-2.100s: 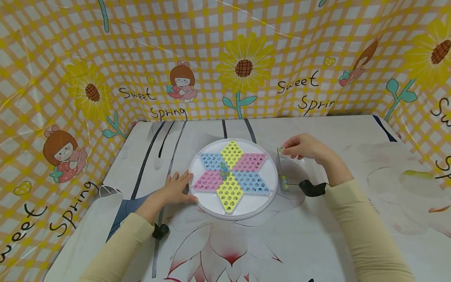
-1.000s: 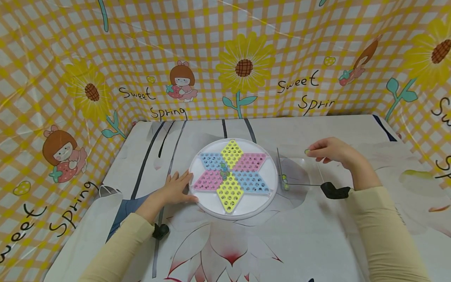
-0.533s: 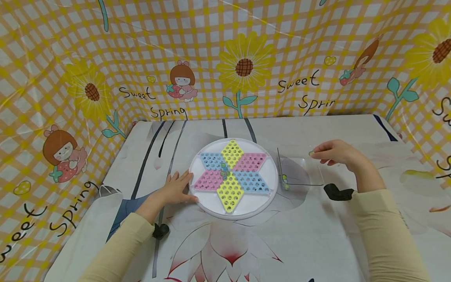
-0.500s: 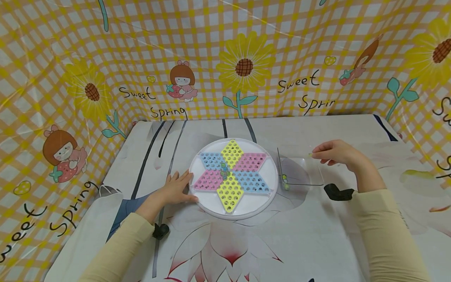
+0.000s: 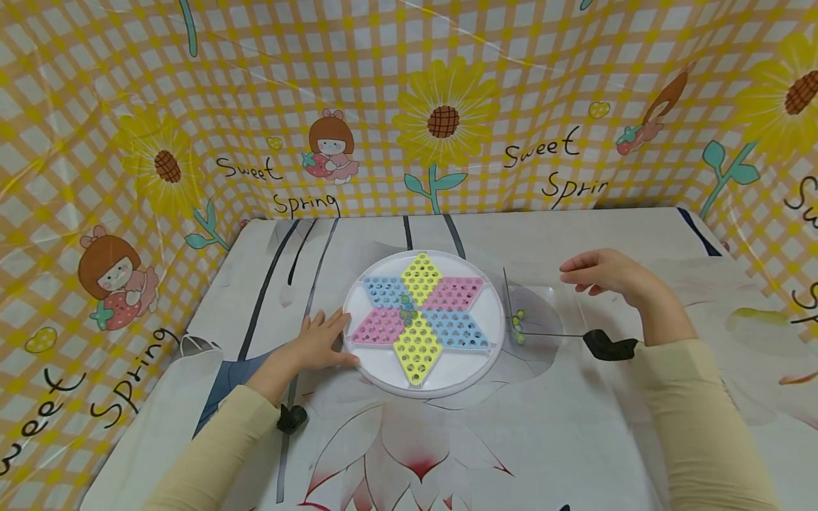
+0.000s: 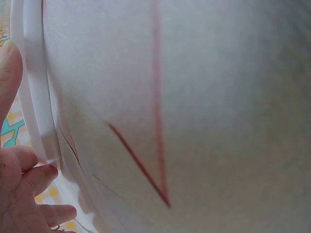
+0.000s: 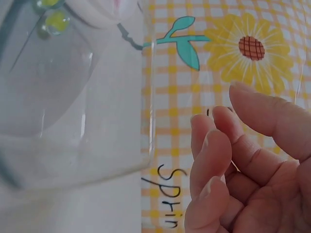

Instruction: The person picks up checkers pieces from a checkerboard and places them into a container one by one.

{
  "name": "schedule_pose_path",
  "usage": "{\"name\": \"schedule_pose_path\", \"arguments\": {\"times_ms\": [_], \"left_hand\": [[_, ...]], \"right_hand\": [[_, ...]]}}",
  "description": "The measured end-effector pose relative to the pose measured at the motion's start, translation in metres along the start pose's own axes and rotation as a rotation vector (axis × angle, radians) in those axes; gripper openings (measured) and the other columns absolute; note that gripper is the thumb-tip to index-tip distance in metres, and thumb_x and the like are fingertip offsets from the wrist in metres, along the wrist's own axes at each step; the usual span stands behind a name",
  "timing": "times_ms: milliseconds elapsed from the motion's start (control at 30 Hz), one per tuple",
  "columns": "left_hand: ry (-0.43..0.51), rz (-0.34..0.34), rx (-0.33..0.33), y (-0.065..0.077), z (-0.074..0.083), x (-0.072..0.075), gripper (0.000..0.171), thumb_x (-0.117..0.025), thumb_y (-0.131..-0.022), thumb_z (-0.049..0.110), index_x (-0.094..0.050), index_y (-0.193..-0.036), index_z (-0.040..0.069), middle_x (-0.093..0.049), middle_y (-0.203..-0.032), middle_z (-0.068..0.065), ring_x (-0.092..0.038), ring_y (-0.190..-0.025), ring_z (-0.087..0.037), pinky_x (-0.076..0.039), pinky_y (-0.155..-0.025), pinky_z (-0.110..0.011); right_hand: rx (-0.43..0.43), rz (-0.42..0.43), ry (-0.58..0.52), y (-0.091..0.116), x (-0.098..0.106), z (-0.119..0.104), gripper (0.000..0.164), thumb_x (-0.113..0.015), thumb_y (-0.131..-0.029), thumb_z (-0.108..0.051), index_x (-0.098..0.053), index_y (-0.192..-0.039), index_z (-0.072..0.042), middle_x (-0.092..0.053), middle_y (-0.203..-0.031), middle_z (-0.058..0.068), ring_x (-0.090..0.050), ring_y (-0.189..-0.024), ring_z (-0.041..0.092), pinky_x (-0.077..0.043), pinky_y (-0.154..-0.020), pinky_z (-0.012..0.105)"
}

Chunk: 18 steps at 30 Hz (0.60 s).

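A round white Chinese checkers board [image 5: 377,370] lies on the table, its star in yellow, pink and blue. Several bluish-green marbles [image 5: 406,309] cluster near the star's centre. My left hand [image 5: 312,345] rests its spread fingers and thumb against the board's left rim; the left wrist view shows them beside the white edge [image 6: 41,97]. Right of the board stands a clear box [image 5: 546,335] with several yellow-green marbles [image 5: 518,323] in its left corner. Beside the box's far right side hovers my right hand [image 5: 603,273], nothing between its loosely bent fingers [image 7: 216,150] and thumb.
A white cloth with a printed lotus and dark stripes covers the table [image 5: 415,454]. A yellow checked curtain [image 5: 371,71] hangs behind and at both sides. Black wrist cameras sit on both wrists, the right one [image 5: 610,345] close to the box's front right corner.
My right hand has moved right from over the box's left side with a yellow-green marble and let it go; the marbles in the left corner look more. The left hand has stayed put.
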State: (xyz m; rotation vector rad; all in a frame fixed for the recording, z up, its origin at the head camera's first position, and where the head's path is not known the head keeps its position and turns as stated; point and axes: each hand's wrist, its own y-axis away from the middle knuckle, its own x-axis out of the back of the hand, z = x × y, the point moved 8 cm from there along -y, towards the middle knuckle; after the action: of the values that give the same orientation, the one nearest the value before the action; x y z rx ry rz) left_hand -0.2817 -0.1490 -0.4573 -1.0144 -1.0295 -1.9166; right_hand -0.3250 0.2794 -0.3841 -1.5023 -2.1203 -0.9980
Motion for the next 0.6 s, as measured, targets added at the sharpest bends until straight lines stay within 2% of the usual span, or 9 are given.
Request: {"name": "schedule_pose_path", "arguments": {"times_ms": [67,233,333,600], "left_hand": [[-0.001,-0.001,-0.001,0.000,0.000,0.000,0.093,-0.065,-0.078,0.050,-0.022,-0.144,0.002,-0.015,-0.150,-0.021,-0.004,-0.133,-0.052,0.000,-0.106,-0.062],[0.004,-0.004,0.001,0.001,-0.001,-0.002,0.093,-0.065,-0.078,0.051,-0.021,-0.145,0.003,-0.015,-0.151,-0.020,-0.003,-0.134,-0.051,0.000,-0.107,-0.062],[0.004,-0.003,0.002,0.001,-0.001,-0.001,0.093,-0.065,-0.078,0.051,-0.021,-0.145,0.004,-0.014,-0.151,-0.019,-0.003,-0.134,-0.051,0.000,-0.107,-0.061],[-0.001,0.002,0.001,0.001,-0.001,-0.001,0.093,-0.064,-0.078,0.051,-0.021,-0.145,0.003,-0.014,-0.151,-0.018,-0.004,-0.134,-0.051,-0.001,-0.106,-0.062]], "right_hand": [[-0.002,-0.003,0.008,-0.002,-0.002,-0.005,0.055,-0.057,-0.089,-0.036,-0.049,-0.125,0.005,-0.061,-0.103,0.005,-0.055,-0.090,0.020,-0.045,-0.076,0.031],[0.017,0.005,0.015,-0.007,-0.009,-0.022,0.051,-0.058,-0.088,-0.035,-0.051,-0.122,0.003,-0.059,-0.108,0.015,-0.055,-0.091,0.024,-0.046,-0.075,0.032],[0.049,0.009,0.013,-0.012,-0.016,-0.034,0.046,-0.059,-0.089,-0.031,-0.054,-0.119,0.002,-0.060,-0.104,0.014,-0.056,-0.088,0.024,-0.046,-0.072,0.027],[0.110,-0.013,-0.004,-0.025,-0.045,-0.071,0.037,-0.060,-0.088,-0.025,-0.057,-0.114,0.001,-0.061,-0.101,0.012,-0.055,-0.084,0.022,-0.047,-0.071,0.028]]}}
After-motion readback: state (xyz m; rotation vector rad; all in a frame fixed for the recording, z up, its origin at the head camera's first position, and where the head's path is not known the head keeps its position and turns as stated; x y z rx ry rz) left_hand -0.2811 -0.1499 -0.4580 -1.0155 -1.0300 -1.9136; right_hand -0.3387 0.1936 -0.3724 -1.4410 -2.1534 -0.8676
